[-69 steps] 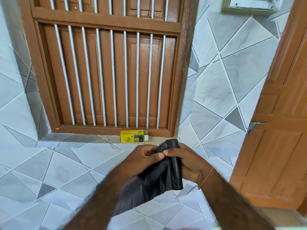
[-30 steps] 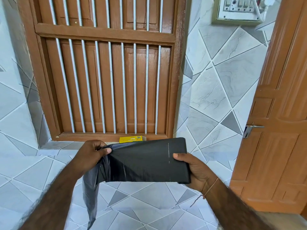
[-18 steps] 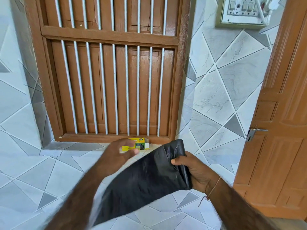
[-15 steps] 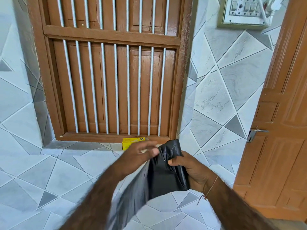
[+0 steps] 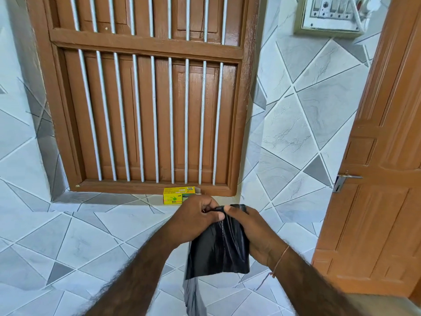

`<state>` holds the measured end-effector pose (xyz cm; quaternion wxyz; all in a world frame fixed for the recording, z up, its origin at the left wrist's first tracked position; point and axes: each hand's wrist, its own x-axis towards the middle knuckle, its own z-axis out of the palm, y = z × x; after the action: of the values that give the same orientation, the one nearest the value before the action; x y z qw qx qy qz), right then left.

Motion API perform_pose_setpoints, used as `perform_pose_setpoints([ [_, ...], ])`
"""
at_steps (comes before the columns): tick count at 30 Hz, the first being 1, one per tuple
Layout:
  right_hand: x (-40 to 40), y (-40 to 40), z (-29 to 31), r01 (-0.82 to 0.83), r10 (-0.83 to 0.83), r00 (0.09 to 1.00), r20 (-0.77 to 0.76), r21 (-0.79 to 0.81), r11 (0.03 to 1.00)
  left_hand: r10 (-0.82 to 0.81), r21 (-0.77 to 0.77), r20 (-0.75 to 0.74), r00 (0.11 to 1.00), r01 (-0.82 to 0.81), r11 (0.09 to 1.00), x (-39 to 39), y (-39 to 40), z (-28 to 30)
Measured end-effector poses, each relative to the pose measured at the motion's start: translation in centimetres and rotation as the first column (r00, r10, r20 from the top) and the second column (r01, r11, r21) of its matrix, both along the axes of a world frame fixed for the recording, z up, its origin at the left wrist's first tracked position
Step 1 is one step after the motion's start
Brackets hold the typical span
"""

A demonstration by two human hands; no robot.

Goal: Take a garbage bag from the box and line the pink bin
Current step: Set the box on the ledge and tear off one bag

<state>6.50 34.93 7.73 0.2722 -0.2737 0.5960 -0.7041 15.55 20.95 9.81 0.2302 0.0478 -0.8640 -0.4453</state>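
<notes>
A black garbage bag [image 5: 217, 252] hangs folded in front of me, its lower end trailing down toward the bottom edge. My left hand [image 5: 197, 215] and my right hand [image 5: 248, 229] pinch its top edge together, thumbs almost touching. Behind the hands, a small yellow bag box [image 5: 174, 196] lies on the tiled sill below the barred wooden window [image 5: 145, 106]. No pink bin is in view.
A wooden door [image 5: 382, 179] with a metal latch [image 5: 341, 180] stands at the right. A switch panel [image 5: 330, 15] is mounted high on the tiled wall. Grey and white tiles cover the sill and walls.
A second ago the bag was stretched wide between both hands. My left hand let go, came back to the right, and now both hands hold the bunched top edge close together.
</notes>
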Motion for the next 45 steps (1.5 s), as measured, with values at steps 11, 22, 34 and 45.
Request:
perform_pose_setpoints([
  [11, 0.8, -0.5, 0.7, 0.106, -0.109, 0.994, -0.029, -0.07, 0.992, 0.039, 0.079, -0.089, 0.995, -0.032, 0.996, 0.4, 0.7, 0.1],
  [22, -0.1, -1.2, 0.5, 0.182, -0.167, 0.978, 0.127, -0.113, 0.977, 0.328, 0.135, -0.192, 0.925, -0.306, 0.942, -0.3, 1.7, -1.1],
  [34, -3.9, 0.8, 1.0, 0.309, -0.243, 0.867, 0.436, -0.085, 0.947, 0.548, 0.24, -0.163, 0.82, -0.506, 0.829, 3.1, -5.6, -2.8],
  [45, -2.3, -3.7, -2.6, 0.477, -0.427, 0.779, 0.459, 0.007, 0.879, 0.416, -0.265, -0.175, 0.892, -0.45, 0.853, 5.5, -4.1, -4.2],
])
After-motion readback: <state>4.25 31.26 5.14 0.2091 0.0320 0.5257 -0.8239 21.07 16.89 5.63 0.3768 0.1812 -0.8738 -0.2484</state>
